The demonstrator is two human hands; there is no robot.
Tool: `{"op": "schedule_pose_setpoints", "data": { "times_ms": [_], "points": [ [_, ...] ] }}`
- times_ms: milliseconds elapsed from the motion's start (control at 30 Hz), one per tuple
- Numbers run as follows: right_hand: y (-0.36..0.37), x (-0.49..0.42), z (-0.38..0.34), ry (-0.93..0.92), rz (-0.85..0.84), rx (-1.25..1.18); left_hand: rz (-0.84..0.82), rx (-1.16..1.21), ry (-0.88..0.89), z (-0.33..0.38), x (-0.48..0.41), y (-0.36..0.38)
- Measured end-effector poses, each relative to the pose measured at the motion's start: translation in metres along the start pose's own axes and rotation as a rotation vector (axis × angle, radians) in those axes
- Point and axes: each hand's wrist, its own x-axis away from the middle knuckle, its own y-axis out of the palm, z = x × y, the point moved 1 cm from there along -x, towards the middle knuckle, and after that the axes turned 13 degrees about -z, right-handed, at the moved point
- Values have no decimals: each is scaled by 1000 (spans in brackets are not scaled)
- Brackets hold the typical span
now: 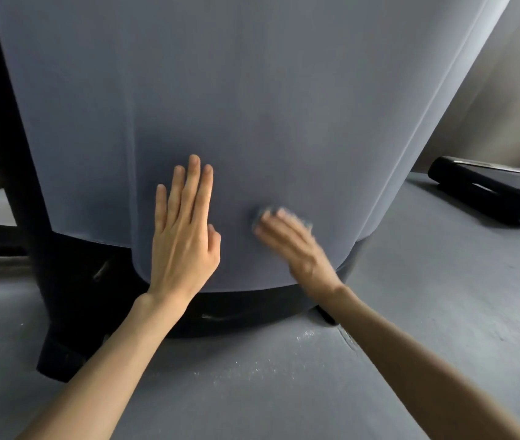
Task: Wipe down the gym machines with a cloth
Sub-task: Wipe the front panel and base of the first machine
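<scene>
Grey is filling your view: the machine's panel (252, 106) is rising upright from a black base (246, 309). Your left hand (185, 230) is lying flat on the panel's lower part, fingers straight and close together. Nearer the panel's right edge, your right hand (290, 246) is pressing a small grey cloth (257, 216) against it. Blur is hiding how far those fingers are curling. The cloth is spreading sideways. The panel's bottom edge is running just below both hands, with bare panel above them.

Left grip (185, 236) flat, fingers straight; right grip (287, 239) blurred, perhaps loosely curled.
</scene>
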Motion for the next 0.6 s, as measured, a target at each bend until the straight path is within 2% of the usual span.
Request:
{"op": "schedule_pose_setpoints", "data": {
  "times_ms": [67,133,200,333,433,500,600],
  "points": [
    [27,36,-10,-348,-253,110,-5,-2,16,-4,2,-1],
    [34,46,-5,-565,-350,227,-11,12,31,-4,2,-2],
    [18,25,1,-551,-274,214,-19,23,36,-6,3,-1],
    [-45,-42,18,-306,34,211,-19,37,59,-15,6,0],
    [-45,-64,19,-207,165,220,4,54,44,-25,7,-1],
    [-23,-58,10,-245,113,286,18,71,23,-32,7,-3],
    [8,-39,-1,-483,-79,433,19,88,20,-37,8,-6]
  ]
}}
